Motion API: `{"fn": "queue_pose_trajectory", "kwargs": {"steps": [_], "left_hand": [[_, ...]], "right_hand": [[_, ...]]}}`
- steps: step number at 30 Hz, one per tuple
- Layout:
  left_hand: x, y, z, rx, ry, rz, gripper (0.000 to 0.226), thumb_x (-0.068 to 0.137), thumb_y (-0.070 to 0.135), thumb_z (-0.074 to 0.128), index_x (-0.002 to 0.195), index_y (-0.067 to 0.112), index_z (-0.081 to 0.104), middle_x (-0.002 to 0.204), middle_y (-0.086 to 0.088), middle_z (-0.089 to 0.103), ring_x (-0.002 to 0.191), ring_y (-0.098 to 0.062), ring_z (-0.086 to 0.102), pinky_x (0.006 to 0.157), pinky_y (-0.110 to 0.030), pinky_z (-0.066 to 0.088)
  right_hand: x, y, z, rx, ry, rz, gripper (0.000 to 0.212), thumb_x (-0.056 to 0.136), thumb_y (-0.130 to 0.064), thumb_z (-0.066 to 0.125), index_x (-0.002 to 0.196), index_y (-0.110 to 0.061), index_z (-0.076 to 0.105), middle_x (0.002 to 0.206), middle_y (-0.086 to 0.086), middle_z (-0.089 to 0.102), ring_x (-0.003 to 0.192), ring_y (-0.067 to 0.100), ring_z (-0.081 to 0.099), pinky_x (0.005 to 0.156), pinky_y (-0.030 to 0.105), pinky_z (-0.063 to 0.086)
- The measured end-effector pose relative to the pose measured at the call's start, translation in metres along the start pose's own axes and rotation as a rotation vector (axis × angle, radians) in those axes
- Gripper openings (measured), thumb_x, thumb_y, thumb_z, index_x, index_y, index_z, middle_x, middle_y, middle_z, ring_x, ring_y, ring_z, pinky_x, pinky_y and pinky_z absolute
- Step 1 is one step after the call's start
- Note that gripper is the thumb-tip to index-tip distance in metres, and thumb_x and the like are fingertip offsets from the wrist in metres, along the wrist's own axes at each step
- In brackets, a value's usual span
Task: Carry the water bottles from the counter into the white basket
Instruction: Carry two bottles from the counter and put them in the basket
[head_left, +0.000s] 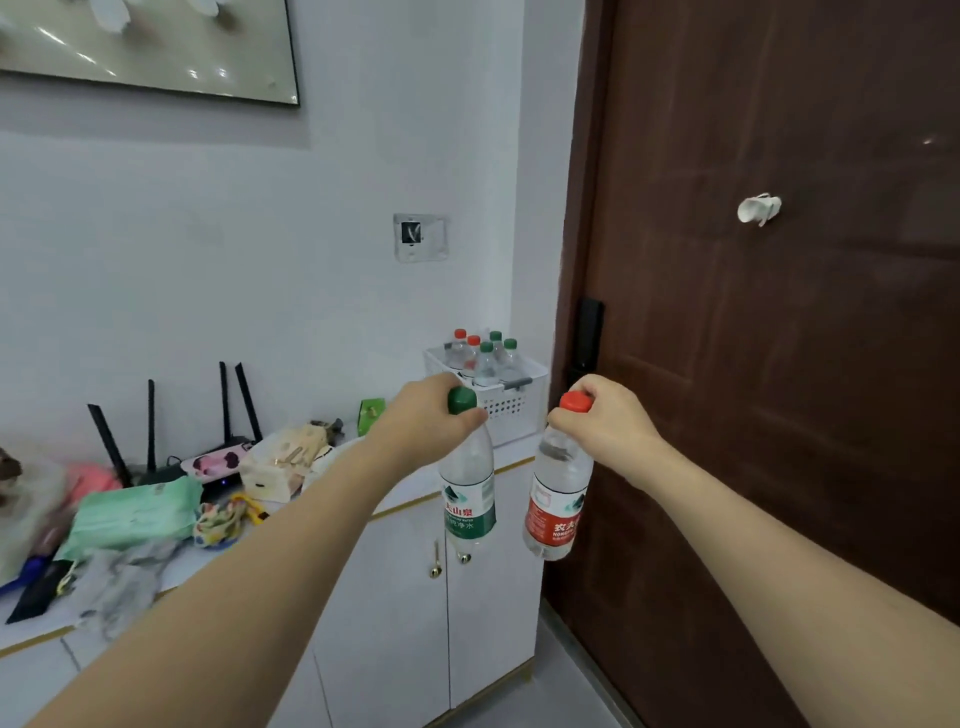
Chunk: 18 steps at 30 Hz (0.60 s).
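Two water bottles hang in the air in front of the white cabinet, each gripped at the neck: the green-capped bottle (467, 493) by the left hand (431, 415), the red-capped bottle (558, 493) by the right hand (605, 415), fingers curled tight just under the caps. Beyond them the white basket (511, 402) stands at the far end of the counter (410, 483) beside the brown door (779, 312), with five bottles (483, 358) upright inside. Further left along the counter lie a black router (156, 462), a green packet (135, 514) and other clutter.
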<state>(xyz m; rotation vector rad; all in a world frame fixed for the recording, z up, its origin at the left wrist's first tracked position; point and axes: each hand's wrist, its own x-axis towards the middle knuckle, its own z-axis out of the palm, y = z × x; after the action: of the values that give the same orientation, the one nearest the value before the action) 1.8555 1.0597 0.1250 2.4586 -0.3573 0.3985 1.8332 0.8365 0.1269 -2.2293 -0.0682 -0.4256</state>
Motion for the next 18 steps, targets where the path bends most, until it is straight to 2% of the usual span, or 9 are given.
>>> {"fn": "queue_pose_trajectory", "kwargs": {"steps": [2,8,12,15,18], "left_hand": [[0.027,-0.015,0.001,0.002,0.007,-0.002,0.025,0.086,0.045,0.065,0.091,0.022,0.057,0.076,0.006,0.060,0.066,-0.010,0.058,0.052,-0.026,0.041],[0.120,-0.061,0.007,-0.013,0.045,0.033,0.021,0.086,0.042,0.065,0.079,0.029,0.050,0.073,0.010,0.057,0.062,-0.005,0.053,0.049,-0.022,0.034],[0.180,-0.084,0.010,-0.060,0.081,0.041,0.024,0.086,0.043,0.066,0.087,0.021,0.056,0.074,0.012,0.057,0.067,-0.001,0.052,0.053,-0.022,0.036],[0.221,-0.094,0.012,-0.121,0.160,0.030,0.022,0.087,0.043,0.066,0.088,0.023,0.056,0.075,0.018,0.055,0.067,0.001,0.052,0.052,-0.016,0.032],[0.253,-0.101,0.021,-0.168,0.229,0.017,0.023,0.088,0.042,0.065,0.094,0.021,0.057,0.078,0.011,0.059,0.068,-0.003,0.054,0.054,-0.021,0.035]], "right_hand": [[0.029,0.002,0.014,0.009,-0.007,-0.005,0.016,0.072,-0.027,0.070,0.075,-0.019,0.057,0.075,-0.002,0.058,0.065,0.013,0.054,0.056,0.027,0.041],[0.127,0.007,0.059,0.014,0.022,-0.008,0.025,0.072,-0.028,0.070,0.082,-0.008,0.059,0.076,0.006,0.059,0.062,0.015,0.051,0.055,0.031,0.041],[0.185,0.008,0.074,0.043,0.097,0.002,0.018,0.072,-0.028,0.070,0.081,-0.015,0.060,0.081,0.003,0.060,0.068,0.016,0.054,0.058,0.030,0.043],[0.227,0.009,0.076,0.066,0.161,-0.016,0.016,0.072,-0.029,0.069,0.079,-0.018,0.059,0.079,0.000,0.060,0.067,0.015,0.054,0.058,0.030,0.043],[0.268,0.012,0.075,0.087,0.209,-0.042,0.015,0.072,-0.028,0.066,0.077,-0.017,0.058,0.076,0.001,0.060,0.064,0.014,0.052,0.058,0.031,0.043]]}}
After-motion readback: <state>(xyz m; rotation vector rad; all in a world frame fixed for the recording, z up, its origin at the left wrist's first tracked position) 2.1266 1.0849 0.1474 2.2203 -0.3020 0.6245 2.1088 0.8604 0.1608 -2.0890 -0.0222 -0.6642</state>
